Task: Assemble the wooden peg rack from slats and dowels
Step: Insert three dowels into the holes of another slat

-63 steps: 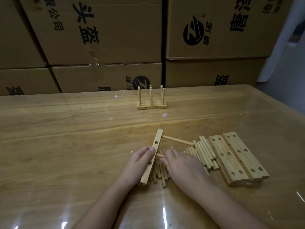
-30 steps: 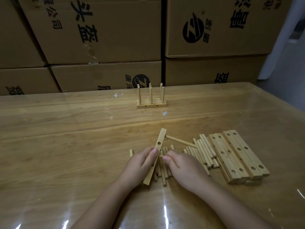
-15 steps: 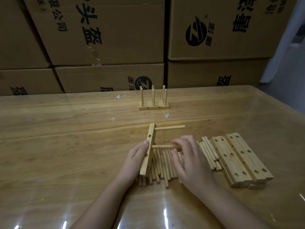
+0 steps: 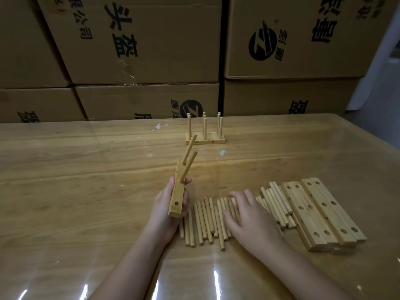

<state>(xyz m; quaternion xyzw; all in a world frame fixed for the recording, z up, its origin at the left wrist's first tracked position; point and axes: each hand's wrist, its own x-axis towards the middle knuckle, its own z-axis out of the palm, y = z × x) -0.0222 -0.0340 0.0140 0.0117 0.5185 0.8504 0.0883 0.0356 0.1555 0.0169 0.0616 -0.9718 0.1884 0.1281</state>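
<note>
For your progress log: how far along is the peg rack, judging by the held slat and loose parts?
Done: one finished rack stands further back, and the slat carries two dowels. In hand: the left hand grips the slat while the right hand rests on the loose dowels. Left: the slat's near-end hole is empty, and a stack of slats lies unused.

Both bare forearms come up from the bottom edge of the frame and end just below its centre. The left hand point(image 4: 164, 210) is at centre, thumb up, fingers and thumb curled round the lower half of a slat point(image 4: 176, 201) that it holds off the table, tilted away. The right hand point(image 4: 249, 217), just to its right, lies palm down with fingers straight and slightly spread, resting on loose dowels point(image 4: 203, 221).
</note>
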